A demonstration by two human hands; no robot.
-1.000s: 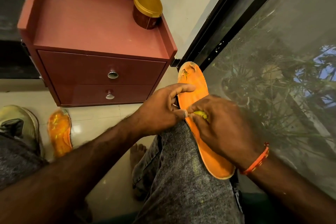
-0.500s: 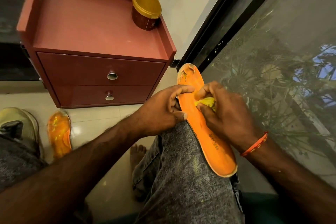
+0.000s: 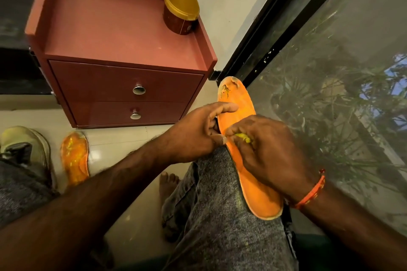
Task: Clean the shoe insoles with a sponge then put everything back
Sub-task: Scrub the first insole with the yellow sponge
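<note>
The orange insole (image 3: 236,121) lies along the person's right thigh, its long axis running from the worn toe near the window frame back to the heel under the right wrist. The right hand (image 3: 266,149) pinches a yellow sponge (image 3: 243,138) against its middle; the left hand (image 3: 198,132) grips its left edge. Two insoles show: the second insole (image 3: 74,157) lies on the floor beside one shoe (image 3: 26,145).

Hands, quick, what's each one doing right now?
Left hand: grips the edge of the orange insole lying on the knee.
Right hand: pinches a small yellow sponge against the insole.
</note>
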